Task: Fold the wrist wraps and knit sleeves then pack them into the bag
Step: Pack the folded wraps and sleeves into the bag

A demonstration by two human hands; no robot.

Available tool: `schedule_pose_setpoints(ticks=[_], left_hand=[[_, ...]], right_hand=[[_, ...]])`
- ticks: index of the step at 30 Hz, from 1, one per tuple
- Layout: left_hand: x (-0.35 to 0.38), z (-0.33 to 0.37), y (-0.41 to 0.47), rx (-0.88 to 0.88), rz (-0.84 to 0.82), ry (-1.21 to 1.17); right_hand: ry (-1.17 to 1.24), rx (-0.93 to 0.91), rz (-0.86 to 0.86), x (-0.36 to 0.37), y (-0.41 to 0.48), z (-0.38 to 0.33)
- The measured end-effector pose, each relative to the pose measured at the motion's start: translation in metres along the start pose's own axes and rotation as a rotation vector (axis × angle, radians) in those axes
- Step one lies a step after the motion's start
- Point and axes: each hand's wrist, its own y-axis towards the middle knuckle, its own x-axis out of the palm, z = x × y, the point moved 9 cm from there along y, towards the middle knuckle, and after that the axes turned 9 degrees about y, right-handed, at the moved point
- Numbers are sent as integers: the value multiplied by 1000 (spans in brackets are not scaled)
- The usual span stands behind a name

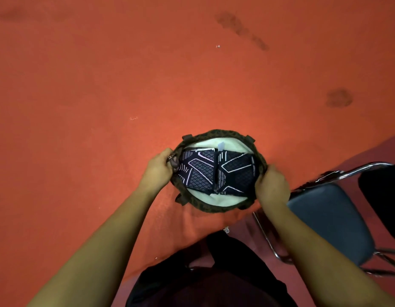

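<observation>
A dark patterned bag (216, 134) with a pale lining stands open on the orange cloth, seen from straight above. Inside lie two folded knit sleeves side by side, black with white line patterns: one on the left (197, 169), one on the right (235, 172). My left hand (157, 168) grips the bag's left rim near a brown strap. My right hand (272, 185) grips the right rim. Both hands hold the mouth of the bag wide. No wrist wraps can be told apart from the sleeves.
The orange cloth-covered table (125, 85) stretches far ahead and to the left, with dark stains at the upper right. A metal-framed chair with a dark blue seat (329, 218) stands to the right of me, close to the table's edge.
</observation>
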Motion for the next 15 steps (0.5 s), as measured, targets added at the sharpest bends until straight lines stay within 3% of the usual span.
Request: schedule_pose_setpoints(ticks=[8, 15], left_hand=[[-30, 5, -2, -16, 223, -219], [-25, 17, -8, 32, 206, -232]], right_hand=[[65, -95, 63, -78, 18, 4], [134, -98, 37, -73, 20, 20]])
